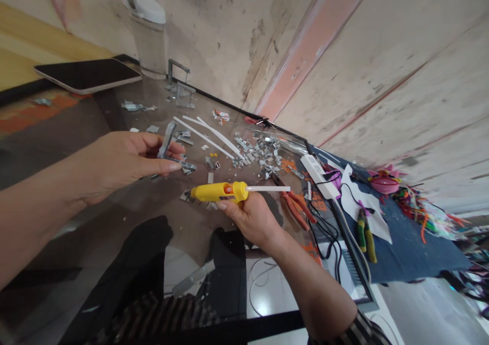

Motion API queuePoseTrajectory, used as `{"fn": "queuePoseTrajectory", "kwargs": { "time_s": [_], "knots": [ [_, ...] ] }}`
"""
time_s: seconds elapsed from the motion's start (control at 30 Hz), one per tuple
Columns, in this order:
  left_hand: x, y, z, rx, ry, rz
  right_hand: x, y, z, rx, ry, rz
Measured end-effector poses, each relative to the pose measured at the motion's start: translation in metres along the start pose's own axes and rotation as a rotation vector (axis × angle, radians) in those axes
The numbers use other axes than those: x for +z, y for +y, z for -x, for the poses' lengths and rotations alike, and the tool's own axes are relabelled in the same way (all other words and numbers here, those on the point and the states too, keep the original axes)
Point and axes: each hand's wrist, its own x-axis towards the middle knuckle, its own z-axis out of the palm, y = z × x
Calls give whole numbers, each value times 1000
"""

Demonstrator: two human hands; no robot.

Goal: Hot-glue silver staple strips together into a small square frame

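While the right hand [260, 220] is gripping a yellow glue gun [219, 191], fingers closed around its handle and thumb along its side, the left hand [126, 154] is pinching a bent grey piece [167, 141] between thumb and fingers, just above the tabletop [198, 233]. The gun's nozzle is pointing leftward, below the grey piece and apart from it; a white glue stick [269, 188] is jutting from the back. Neat work here is probably calling for a still left hand, fingertips clear of a nozzle that may be hot, and a light squeeze, so that only a little glue is running onto the joint. Beyond the hands, white strips [204, 137] and grey scraps [254, 154] are littering the table, red-handled pliers [292, 210] are lying at right, and a power strip [319, 177] is sitting farther out.
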Motion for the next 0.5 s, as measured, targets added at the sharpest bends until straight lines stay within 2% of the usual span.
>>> {"fn": "queuePoseTrajectory", "kwargs": {
  "time_s": [0.27,0.5],
  "knots": [
    [-3,-7,-10,5,11,-45,2,2,0,-17,21,-10],
    [1,3,0,-41,23,11,2,5,-1,-33,46,-30]
  ]
}}
